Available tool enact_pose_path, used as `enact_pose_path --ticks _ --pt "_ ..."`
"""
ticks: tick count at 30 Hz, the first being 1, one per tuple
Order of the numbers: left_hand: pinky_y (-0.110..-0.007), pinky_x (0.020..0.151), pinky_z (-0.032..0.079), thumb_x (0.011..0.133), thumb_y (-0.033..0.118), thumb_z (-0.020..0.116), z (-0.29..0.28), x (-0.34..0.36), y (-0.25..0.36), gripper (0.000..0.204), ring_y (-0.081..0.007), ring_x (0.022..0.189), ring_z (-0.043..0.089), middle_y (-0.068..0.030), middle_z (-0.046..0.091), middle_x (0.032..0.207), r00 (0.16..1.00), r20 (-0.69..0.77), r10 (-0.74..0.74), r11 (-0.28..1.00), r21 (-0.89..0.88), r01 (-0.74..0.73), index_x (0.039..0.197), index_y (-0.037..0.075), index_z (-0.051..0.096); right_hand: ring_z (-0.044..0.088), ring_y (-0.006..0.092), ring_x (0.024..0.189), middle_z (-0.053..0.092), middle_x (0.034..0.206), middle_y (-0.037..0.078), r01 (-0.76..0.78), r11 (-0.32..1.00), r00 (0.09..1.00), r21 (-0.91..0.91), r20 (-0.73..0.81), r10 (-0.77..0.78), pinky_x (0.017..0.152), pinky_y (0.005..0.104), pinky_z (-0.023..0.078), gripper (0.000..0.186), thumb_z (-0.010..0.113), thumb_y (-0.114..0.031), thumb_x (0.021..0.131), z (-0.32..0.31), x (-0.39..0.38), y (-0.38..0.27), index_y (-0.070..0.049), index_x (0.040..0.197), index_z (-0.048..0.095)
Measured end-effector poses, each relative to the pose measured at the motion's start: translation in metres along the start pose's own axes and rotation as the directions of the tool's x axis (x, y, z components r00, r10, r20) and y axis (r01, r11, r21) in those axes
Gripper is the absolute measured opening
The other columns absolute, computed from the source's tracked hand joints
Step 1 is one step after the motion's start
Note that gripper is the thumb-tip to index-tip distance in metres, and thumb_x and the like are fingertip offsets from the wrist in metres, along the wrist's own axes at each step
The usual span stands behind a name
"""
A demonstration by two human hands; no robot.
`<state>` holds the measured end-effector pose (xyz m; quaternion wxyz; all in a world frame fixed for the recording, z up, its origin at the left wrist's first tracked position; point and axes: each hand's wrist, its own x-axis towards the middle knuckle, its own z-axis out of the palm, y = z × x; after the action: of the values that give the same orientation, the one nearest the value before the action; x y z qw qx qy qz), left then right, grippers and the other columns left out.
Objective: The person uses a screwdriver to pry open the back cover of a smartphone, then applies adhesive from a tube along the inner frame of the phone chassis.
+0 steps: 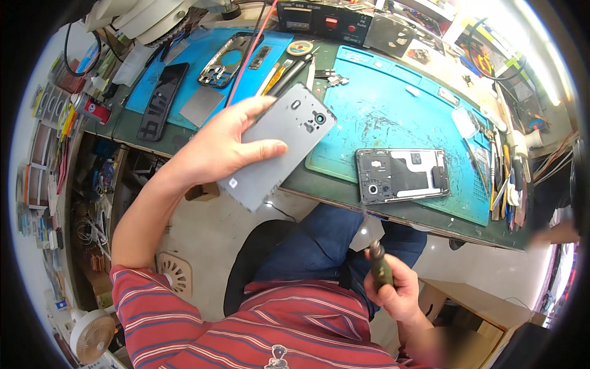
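My left hand grips a grey phone back cover by its left edge, thumb across its face. The cover is tilted in the air over the bench's front edge, its camera holes at the upper right. In my right hand, low in front of my lap, is a dark green-handled tool with a metal collar. Its tip points up toward the bench and is blurred. Just beyond it, an opened phone lies on the blue mat, its inner parts and camera lenses showing.
Left on the bench are a dark phone, a bare phone frame and a grey flat piece on another blue mat. Tweezers and tools crowd the right edge. Behind stands a black box with red switches.
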<state>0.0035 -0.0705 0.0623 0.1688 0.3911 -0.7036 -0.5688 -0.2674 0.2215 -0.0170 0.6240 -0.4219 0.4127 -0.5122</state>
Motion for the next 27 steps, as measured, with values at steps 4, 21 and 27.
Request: enact_pose_path --ticks 4,21,27 --pt "-0.043 0.105 0.053 0.095 0.026 0.083 0.025 0.006 0.007 0.068 -0.0339 0.124 0.066 -0.0175 0.069 0.133 0.944 -0.180 0.277 0.722 0.687 -0.080 0.148 -0.004 0.054 0.047 0.0058 0.062 0.064 0.090 0.008 -0.054 0.983 0.997 0.173 -0.051 0.064 0.057 0.0229 0.039 0.057 0.055 -0.030 0.116 0.005 0.008 -0.012 0.002 0.161 0.043" --pt "-0.036 0.094 0.057 0.116 0.022 0.050 0.142 -0.053 -0.019 0.033 -0.0197 0.100 0.072 -0.0133 0.076 0.103 0.947 -0.250 0.200 0.743 -0.591 -0.313 0.119 -0.004 0.071 0.046 0.0060 0.069 0.060 0.096 0.003 -0.076 0.949 0.997 0.307 0.013 0.076 0.063 0.0224 0.038 0.052 0.055 -0.024 0.116 0.049 0.026 0.007 -0.001 0.161 0.041" --pt "-0.035 0.080 0.057 0.113 0.016 0.050 0.162 -0.055 -0.031 0.027 -0.0183 0.083 0.068 -0.0099 0.068 0.085 0.901 -0.412 0.135 0.612 -0.681 -0.403 0.104 -0.002 0.068 0.049 0.0039 0.074 0.062 0.100 0.002 -0.066 0.975 0.993 0.211 -0.084 0.086 0.064 0.0195 0.041 0.054 0.057 -0.022 0.115 0.076 0.008 0.034 -0.003 0.163 0.040"
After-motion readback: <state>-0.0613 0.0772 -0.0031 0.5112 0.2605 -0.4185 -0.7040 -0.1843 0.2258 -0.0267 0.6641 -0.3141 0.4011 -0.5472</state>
